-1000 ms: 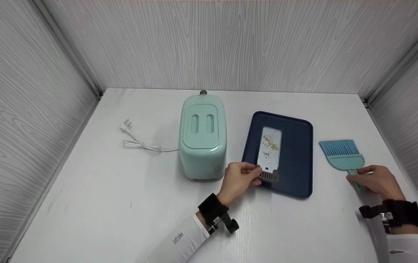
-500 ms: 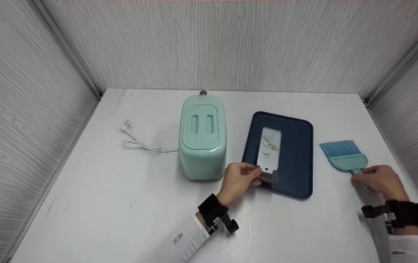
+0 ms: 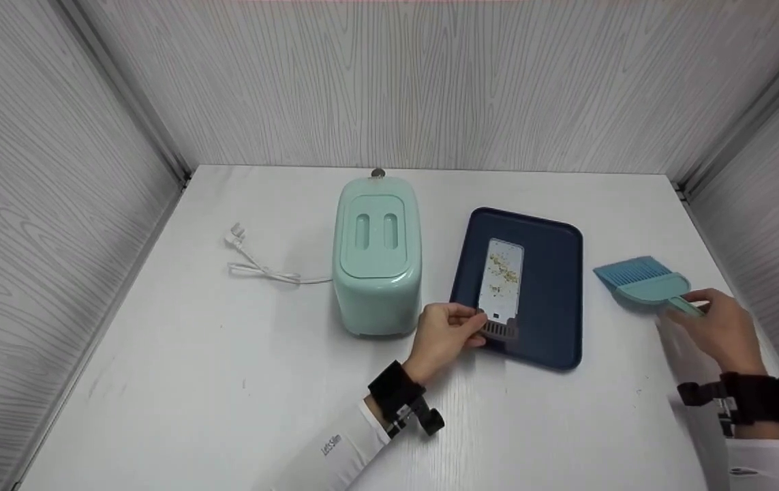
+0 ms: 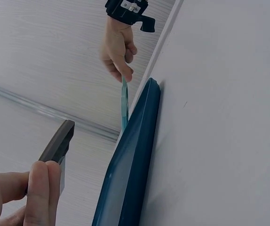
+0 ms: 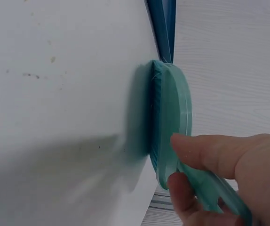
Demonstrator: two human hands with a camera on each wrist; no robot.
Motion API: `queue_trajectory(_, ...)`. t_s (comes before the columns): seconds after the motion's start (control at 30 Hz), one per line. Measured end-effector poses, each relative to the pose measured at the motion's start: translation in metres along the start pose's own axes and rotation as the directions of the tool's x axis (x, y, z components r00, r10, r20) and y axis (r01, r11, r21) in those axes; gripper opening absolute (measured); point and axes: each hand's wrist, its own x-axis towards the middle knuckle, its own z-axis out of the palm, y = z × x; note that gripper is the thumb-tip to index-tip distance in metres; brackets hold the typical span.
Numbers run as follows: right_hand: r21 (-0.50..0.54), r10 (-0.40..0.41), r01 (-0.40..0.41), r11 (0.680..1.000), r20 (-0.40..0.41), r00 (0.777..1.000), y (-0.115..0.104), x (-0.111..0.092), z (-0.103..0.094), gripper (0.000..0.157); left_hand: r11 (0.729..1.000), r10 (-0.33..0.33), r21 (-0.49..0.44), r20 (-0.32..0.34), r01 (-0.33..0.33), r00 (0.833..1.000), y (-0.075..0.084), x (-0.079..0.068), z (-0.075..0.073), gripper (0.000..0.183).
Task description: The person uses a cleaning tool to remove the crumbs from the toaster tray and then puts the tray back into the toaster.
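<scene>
My left hand (image 3: 447,334) pinches the grey slotted end of a narrow crumb tray (image 3: 503,276) between thumb and fingers. Yellow-brown crumbs lie scattered over its pale surface. In the left wrist view, the crumb tray's dark end (image 4: 57,141) is raised above the dark blue serving tray (image 3: 553,286). To the right, my right hand (image 3: 716,327) grips a teal hand brush (image 3: 655,288) by its handle. The brush's blue bristles point left towards the blue tray. In the right wrist view, the brush head (image 5: 175,108) is tilted on edge, bristles facing the white table.
A mint-green toaster (image 3: 379,273) with a lid on top stands left of the blue tray. Its white cord and plug (image 3: 253,262) lie on the table (image 3: 178,354) to its left. Grey wood-grain walls (image 3: 430,88) enclose the back and sides.
My right hand has shifted slightly right and turned the brush, so its handle now slants to the lower right and the head is more tilted. My left hand and the crumb tray have stayed put.
</scene>
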Motion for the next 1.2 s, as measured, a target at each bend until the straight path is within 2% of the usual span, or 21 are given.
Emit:
queue_trajectory(0.1,-0.023,-0.026,0.025,0.999,-0.03,0.999,-0.002,0.001,0.001,0.061,1.0,-0.004,-0.001,0.0,0.004,1.0,0.001,0.0,0.0,0.018)
queue_trajectory(0.37,-0.03,-0.034,0.033,0.999,-0.007,0.999,-0.004,0.001,-0.005,0.066,1.0,-0.017,-0.016,-0.015,0.017,1.0,0.001,0.002,0.0,0.018)
queue_trajectory(0.5,-0.016,-0.041,0.041,0.999,-0.014,0.999,-0.007,0.0,-0.009,0.062,1.0,-0.014,-0.004,-0.013,0.014,1.0,0.001,0.003,-0.001,0.018)
queue_trajectory(0.77,-0.037,-0.123,0.12,0.992,-0.13,0.984,-0.015,-0.001,-0.014,0.045,1.0,-0.01,-0.005,-0.02,0.01,1.0,0.002,0.002,-0.001,0.017)
queue_trajectory(1.0,-0.03,-0.137,0.134,0.991,-0.186,0.973,-0.024,-0.006,-0.018,0.041,1.0,-0.012,0.016,-0.022,0.012,1.0,0.002,0.002,-0.003,0.018)
queue_trajectory(1.2,-0.024,-0.168,0.168,0.986,-0.247,0.954,-0.04,-0.011,-0.02,0.036,1.0,0.001,0.031,-0.019,0.0,1.0,0.002,0.003,-0.005,0.02)
